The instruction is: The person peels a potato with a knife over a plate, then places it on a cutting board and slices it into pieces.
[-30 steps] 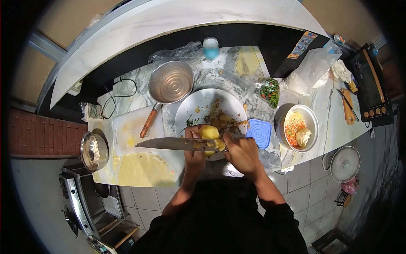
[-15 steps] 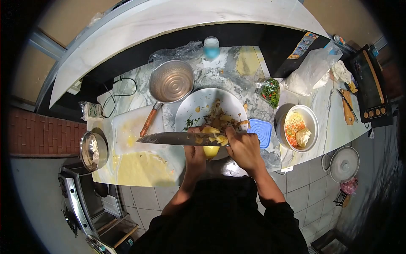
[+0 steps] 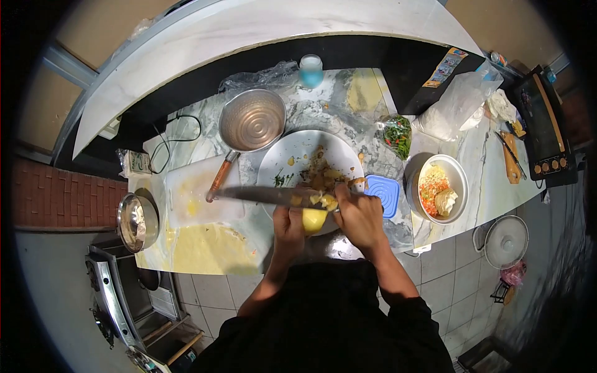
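My left hand (image 3: 288, 233) is closed around a peeled yellow potato (image 3: 314, 221), just in front of my body. My right hand (image 3: 360, 217) grips a large kitchen knife (image 3: 261, 195), its blade pointing left across the far side of the potato. Yellow bits of peel cling to the blade near my right fingers. Beneath both hands is a big white plate (image 3: 273, 163) with brown and yellow peelings (image 3: 319, 165) and some chopped greens. The knife handle is mostly hidden inside my right hand.
A saucepan (image 3: 254, 121) and a white cutting board (image 3: 186, 186) lie left of the plate. To the right are a blue lid (image 3: 384, 198), a bag of chillies (image 3: 397, 137) and a white pot (image 3: 461, 186) of chopped vegetables. A metal bowl (image 3: 148, 227) stands at the left edge.
The knife blade has shifted away from my body and its tip has risen, blurred by motion. More of the potato now shows below the blade.
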`<state>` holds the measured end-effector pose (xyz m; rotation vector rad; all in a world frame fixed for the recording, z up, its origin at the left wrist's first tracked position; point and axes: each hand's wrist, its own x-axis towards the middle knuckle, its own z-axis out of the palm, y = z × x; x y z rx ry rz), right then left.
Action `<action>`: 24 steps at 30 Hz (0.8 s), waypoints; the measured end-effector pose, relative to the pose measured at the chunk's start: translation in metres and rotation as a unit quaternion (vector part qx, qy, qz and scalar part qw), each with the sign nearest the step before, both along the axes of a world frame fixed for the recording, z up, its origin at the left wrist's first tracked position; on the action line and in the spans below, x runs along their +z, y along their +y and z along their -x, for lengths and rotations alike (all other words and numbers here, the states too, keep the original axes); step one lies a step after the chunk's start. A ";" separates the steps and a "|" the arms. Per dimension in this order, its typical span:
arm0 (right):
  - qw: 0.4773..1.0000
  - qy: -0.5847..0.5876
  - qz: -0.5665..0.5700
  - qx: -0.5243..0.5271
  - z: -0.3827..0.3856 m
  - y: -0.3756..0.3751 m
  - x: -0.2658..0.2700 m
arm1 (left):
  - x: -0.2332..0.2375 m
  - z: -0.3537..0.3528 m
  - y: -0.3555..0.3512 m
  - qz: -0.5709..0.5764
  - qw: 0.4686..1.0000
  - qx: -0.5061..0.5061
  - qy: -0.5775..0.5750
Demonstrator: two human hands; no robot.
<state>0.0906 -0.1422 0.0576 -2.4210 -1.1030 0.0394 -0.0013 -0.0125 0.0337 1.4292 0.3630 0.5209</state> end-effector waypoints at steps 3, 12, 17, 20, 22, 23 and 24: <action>0.998 -0.008 -0.033 -0.057 -0.009 0.003 0.004 | 0.004 -0.002 -0.001 0.032 0.999 -0.010 0.000; 0.995 0.076 -0.050 -0.030 -0.008 -0.004 0.002 | 0.017 -0.003 0.006 0.081 0.995 -0.014 -0.047; 0.993 0.077 -0.088 0.006 -0.002 -0.014 0.002 | 0.000 0.004 0.018 0.008 0.993 -0.097 -0.069; 0.997 0.054 -0.048 0.023 0.000 -0.018 0.009 | 0.002 0.004 0.018 -0.010 0.990 -0.131 -0.047; 0.998 0.048 -0.031 0.025 0.001 -0.019 0.013 | 0.005 0.004 0.016 0.003 0.989 -0.140 -0.037; 0.999 0.034 -0.033 0.026 0.000 -0.019 0.013 | 0.008 0.004 0.016 0.015 0.989 -0.147 -0.028; 0.999 0.019 -0.034 0.026 0.000 -0.019 0.013 | 0.011 0.003 0.015 0.015 0.988 -0.148 -0.028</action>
